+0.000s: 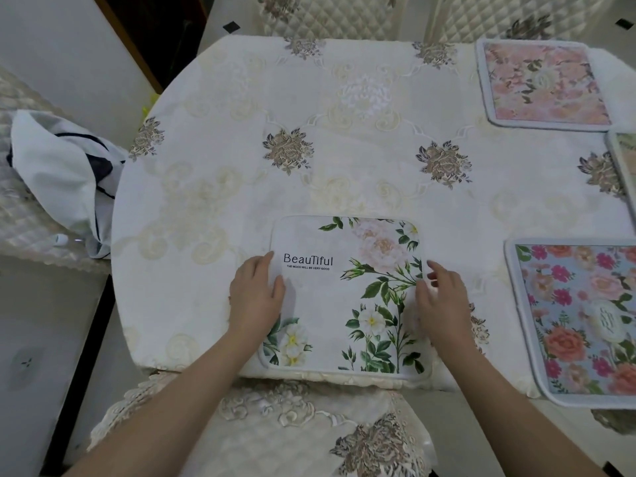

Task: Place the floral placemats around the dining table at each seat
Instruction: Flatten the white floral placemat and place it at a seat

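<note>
Placemat with white flowers point(344, 297) flat at near table point(213, 160) edge, left hand point(256, 297) and right hand point(442, 297) resting open on its sides. Risk: sliding overhang, tablecloth bunching, crooked to chair point(275, 432).

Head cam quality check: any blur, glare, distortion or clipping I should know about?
Head view: strong wide-angle bowing, the cream embroidered tablecloth edge curves hard at left; soft even light, only faint shadows beside the left hand and right hand; print on the white "Beautiful" floral placemat stays legible; right-edge green-bordered placemat is cropped; slight softness overall, no harsh glare.
</note>
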A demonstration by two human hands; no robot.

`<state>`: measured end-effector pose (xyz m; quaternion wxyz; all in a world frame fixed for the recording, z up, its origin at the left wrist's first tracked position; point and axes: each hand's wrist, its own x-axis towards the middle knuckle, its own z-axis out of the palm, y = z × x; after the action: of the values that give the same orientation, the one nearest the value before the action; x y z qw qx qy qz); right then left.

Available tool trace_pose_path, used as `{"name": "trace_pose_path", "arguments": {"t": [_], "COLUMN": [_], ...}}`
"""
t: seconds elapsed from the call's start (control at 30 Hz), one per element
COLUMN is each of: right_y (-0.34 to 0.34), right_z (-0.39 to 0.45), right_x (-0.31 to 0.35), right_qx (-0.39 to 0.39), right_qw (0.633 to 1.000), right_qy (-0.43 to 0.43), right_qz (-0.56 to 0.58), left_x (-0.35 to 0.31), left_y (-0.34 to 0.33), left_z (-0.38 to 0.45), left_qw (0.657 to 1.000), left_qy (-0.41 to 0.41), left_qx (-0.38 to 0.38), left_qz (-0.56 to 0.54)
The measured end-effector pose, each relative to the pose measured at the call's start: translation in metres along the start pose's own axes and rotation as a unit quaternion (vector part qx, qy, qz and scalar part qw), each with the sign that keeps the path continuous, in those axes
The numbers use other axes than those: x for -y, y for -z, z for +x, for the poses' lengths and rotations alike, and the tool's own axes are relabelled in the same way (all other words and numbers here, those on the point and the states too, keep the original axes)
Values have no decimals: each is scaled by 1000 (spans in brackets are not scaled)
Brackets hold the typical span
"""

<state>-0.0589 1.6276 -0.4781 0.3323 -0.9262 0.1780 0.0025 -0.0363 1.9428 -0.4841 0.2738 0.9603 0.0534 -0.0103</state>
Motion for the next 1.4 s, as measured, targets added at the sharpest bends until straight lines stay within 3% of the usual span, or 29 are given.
{"name": "trace_pose_path", "arguments": {"t": [0.2, 0.3, 0.4, 0.47, 0.57, 1.13, 1.4], "right_y": [-33, -62, -88, -100, -112, -89, -57], "right_z": [31, 52, 70, 75, 73, 77, 80], "right_x": [62, 90, 98, 92, 80, 51, 15], "right_qx": [36, 98, 123, 117, 93, 78, 72], "right_qw": [987, 985, 977, 964, 953, 948, 955], "right_qy": [151, 143, 160, 183, 195, 196, 169], "right_qz": [-29, -10, -68, -151, -214, -240, -232], "left_x": [-49, -71, -74, -62, -49, -34, 0], "left_y": [-21, -39, -62, -78, -89, -73, -50], "left_z": [39, 64, 84, 89, 90, 91, 96], "left_qw": [988, 983, 977, 971, 967, 959, 941], "left_qy": [-152, -165, -200, -195, -188, -188, -228], "left_qx": [31, 54, 63, 71, 69, 100, 117], "left_qz": [-16, -59, 40, 121, 156, 188, 221]}}
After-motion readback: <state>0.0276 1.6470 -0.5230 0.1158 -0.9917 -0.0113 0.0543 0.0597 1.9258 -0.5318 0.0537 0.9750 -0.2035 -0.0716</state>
